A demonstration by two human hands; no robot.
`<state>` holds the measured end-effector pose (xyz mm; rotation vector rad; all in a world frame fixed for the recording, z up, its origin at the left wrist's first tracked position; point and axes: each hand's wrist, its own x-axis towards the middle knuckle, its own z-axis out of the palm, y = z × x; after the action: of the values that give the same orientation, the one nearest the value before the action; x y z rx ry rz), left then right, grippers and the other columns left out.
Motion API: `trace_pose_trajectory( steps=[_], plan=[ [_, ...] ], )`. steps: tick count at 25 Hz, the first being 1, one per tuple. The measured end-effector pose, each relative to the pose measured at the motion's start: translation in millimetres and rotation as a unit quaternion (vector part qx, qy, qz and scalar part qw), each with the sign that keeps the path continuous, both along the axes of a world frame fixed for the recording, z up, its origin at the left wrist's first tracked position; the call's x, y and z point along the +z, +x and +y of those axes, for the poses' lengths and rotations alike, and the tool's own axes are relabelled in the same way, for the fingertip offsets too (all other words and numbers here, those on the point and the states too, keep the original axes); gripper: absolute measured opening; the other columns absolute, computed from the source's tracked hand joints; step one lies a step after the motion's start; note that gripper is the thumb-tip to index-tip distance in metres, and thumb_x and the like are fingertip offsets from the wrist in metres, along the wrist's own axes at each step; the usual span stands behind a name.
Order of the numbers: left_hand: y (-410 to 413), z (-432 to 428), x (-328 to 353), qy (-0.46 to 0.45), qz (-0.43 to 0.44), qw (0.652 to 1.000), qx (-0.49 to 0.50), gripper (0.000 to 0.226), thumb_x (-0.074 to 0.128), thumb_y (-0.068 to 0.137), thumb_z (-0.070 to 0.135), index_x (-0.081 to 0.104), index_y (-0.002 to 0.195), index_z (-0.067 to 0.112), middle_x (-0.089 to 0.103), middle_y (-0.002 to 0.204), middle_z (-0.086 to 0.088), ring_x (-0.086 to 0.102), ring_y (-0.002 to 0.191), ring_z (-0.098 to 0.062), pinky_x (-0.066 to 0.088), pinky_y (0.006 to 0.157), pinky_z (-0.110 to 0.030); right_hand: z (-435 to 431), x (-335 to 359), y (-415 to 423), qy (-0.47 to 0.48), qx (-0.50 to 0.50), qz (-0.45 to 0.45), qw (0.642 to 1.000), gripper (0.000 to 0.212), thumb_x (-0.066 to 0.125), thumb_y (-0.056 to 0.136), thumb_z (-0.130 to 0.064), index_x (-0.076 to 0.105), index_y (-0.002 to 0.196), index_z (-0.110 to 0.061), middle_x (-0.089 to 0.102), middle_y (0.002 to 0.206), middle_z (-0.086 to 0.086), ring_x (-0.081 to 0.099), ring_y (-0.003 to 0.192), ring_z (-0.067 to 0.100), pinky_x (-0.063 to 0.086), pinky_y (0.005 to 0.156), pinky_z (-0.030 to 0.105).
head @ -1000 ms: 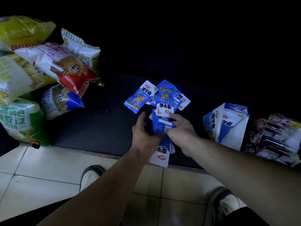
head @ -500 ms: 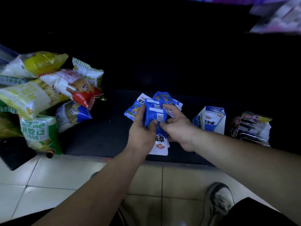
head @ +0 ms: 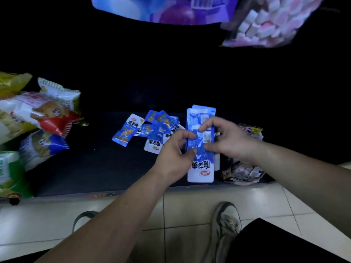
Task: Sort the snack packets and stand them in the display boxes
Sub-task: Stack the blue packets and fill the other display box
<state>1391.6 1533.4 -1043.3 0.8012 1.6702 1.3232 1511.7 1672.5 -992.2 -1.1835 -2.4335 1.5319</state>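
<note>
Mid-sort — left hand [head: 173,150] and right hand [head: 228,141] grip a stack of blue packets [head: 201,160], loose packets [head: 124,132] at centre unboxed.

Dim, uneven light: the background falls to solid black, while the pale floor tiles [head: 186,202] along the bottom catch most of the brightness. The stack of blue packets [head: 201,154] shows saturated against the dark, its print soft. The left hand [head: 171,154] and right hand [head: 228,141] gripping it look slightly smeared. Wide-angle bending bows the big snack bags [head: 38,114] at the left edge; the hanging packs [head: 266,25] along the top are blurred and stretched.
</note>
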Motion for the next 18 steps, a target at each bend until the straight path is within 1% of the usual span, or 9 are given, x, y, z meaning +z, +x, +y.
trace_pose_trajectory(
  steps=[2, 5, 6, 8, 10, 12, 15, 16, 18],
  plan=[
    [4.1, 23.4, -5.8, 0.007, 0.033, 0.999, 0.008, 0.029, 0.068, 0.092, 0.013, 0.061, 0.110, 0.035, 0.067, 0.096, 0.010, 0.065, 0.086, -0.017, 0.060, 0.079, -0.038, 21.3, -2.0, 6.4, 0.071, 0.045, 0.009, 0.996, 0.040, 0.080, 0.080, 0.000, 0.064, 0.102, -0.030, 0.062, 0.097, -0.026, 0.059, 0.076, -0.010, 0.049, 0.070, 0.018],
    [5.1, 53.7, -14.5, 0.003, 0.120, 0.993, -0.005, 0.033, 0.065, 0.091, 0.008, 0.063, 0.107, 0.037, 0.063, 0.104, 0.019, 0.058, 0.097, 0.000, 0.054, 0.080, -0.019, 49.0, -21.1, 10.9, 0.228, 0.065, 0.010, 0.971, 0.043, 0.080, 0.081, -0.006, 0.057, 0.100, -0.038, 0.049, 0.111, -0.012, 0.050, 0.100, 0.000, 0.043, 0.084, 0.020],
    [3.8, 61.5, -18.8, -0.005, 0.144, 0.990, -0.008, 0.032, 0.063, 0.092, 0.007, 0.064, 0.106, 0.037, 0.063, 0.106, 0.017, 0.057, 0.097, 0.000, 0.053, 0.078, -0.018, 54.8, -29.8, 13.5, 0.256, 0.071, 0.011, 0.964, 0.042, 0.078, 0.082, -0.006, 0.056, 0.101, -0.037, 0.045, 0.115, -0.011, 0.047, 0.103, 0.000, 0.041, 0.085, 0.019],
    [-0.2, 64.5, -28.7, -0.026, 0.138, 0.990, -0.006, 0.031, 0.058, 0.093, 0.004, 0.067, 0.103, 0.033, 0.065, 0.104, 0.006, 0.060, 0.093, -0.004, 0.054, 0.075, -0.024, 55.8, -51.3, 17.9, 0.276, 0.099, 0.016, 0.956, 0.040, 0.071, 0.085, 0.000, 0.055, 0.104, -0.032, 0.042, 0.120, -0.009, 0.044, 0.104, -0.004, 0.043, 0.082, 0.022],
    [1.1, 59.0, -39.0, -0.051, 0.092, 0.994, -0.024, 0.036, 0.056, 0.093, 0.001, 0.066, 0.107, 0.032, 0.066, 0.106, 0.003, 0.063, 0.093, -0.004, 0.054, 0.070, -0.017, 54.7, -69.7, 21.9, 0.283, 0.110, 0.029, 0.952, 0.039, 0.066, 0.086, 0.004, 0.055, 0.105, -0.028, 0.042, 0.122, -0.007, 0.046, 0.102, -0.002, 0.049, 0.078, 0.030],
    [3.6, 56.9, -44.8, -0.046, 0.084, 0.995, -0.035, 0.044, 0.057, 0.092, 0.000, 0.064, 0.114, 0.037, 0.064, 0.113, 0.007, 0.061, 0.099, 0.002, 0.049, 0.070, -0.007, 56.6, -79.2, 23.0, 0.284, 0.095, 0.057, 0.952, 0.036, 0.067, 0.086, 0.003, 0.056, 0.105, -0.025, 0.041, 0.119, -0.008, 0.047, 0.099, -0.001, 0.051, 0.075, 0.031],
    [-0.6, 66.6, -41.8, -0.005, 0.129, 0.991, -0.022, 0.046, 0.059, 0.091, -0.001, 0.063, 0.121, 0.034, 0.057, 0.112, 0.021, 0.056, 0.095, 0.005, 0.044, 0.072, -0.005, 60.4, -82.1, 20.1, 0.273, 0.045, 0.109, 0.955, 0.032, 0.073, 0.086, -0.002, 0.056, 0.106, -0.021, 0.041, 0.112, -0.008, 0.046, 0.102, 0.000, 0.045, 0.077, 0.017],
    [-0.6, 69.5, -41.9, -0.004, 0.133, 0.991, -0.024, 0.047, 0.059, 0.091, -0.001, 0.062, 0.123, 0.033, 0.056, 0.111, 0.023, 0.056, 0.092, 0.003, 0.044, 0.071, -0.006, 60.6, -84.2, 22.1, 0.264, 0.027, 0.114, 0.957, 0.033, 0.074, 0.086, -0.004, 0.055, 0.106, -0.021, 0.041, 0.112, -0.008, 0.046, 0.102, 0.002, 0.045, 0.080, 0.018],
    [3.8, 69.5, -47.8, -0.031, 0.106, 0.993, -0.040, 0.050, 0.058, 0.093, 0.001, 0.060, 0.127, 0.038, 0.056, 0.111, 0.017, 0.058, 0.089, -0.001, 0.046, 0.068, -0.009, 59.2, -93.2, 29.7, 0.264, 0.022, 0.087, 0.960, 0.033, 0.074, 0.088, -0.009, 0.050, 0.105, -0.024, 0.041, 0.111, -0.008, 0.047, 0.099, 0.008, 0.047, 0.079, 0.027]
  ],
)
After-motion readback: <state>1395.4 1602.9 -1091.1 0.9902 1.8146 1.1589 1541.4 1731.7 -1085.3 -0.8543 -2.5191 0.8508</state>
